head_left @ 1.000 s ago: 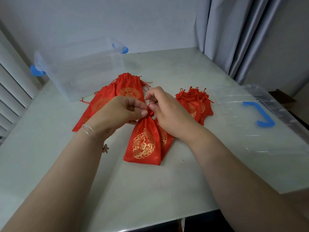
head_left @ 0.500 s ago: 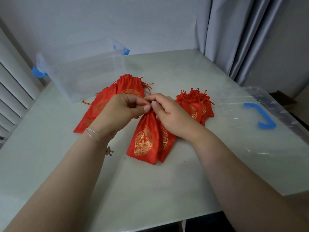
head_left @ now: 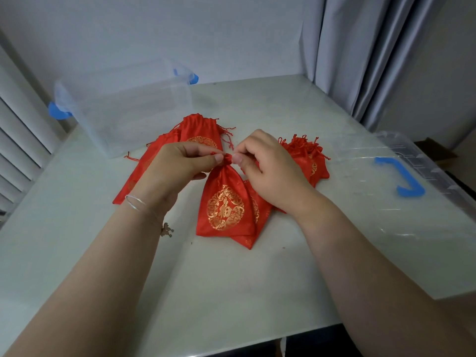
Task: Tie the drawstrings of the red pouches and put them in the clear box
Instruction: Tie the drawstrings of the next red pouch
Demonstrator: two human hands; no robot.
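Red pouch [head_left: 225, 202], gold 福 emblem facing up, lies on the tabletop [head_left: 231, 292]; left hand [head_left: 177, 166] and right hand [head_left: 268, 166] pinch its gathered neck, clear box [head_left: 128, 109] at 11 o'clock.

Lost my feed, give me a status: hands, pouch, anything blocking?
Left hand and right hand pinch the neck of the front pouch. Clear box empty, open. Nothing in the way.

Pale table [head_left: 219, 292], grey curtain [head_left: 360, 55] at right, white louvred blinds [head_left: 18, 140] at left
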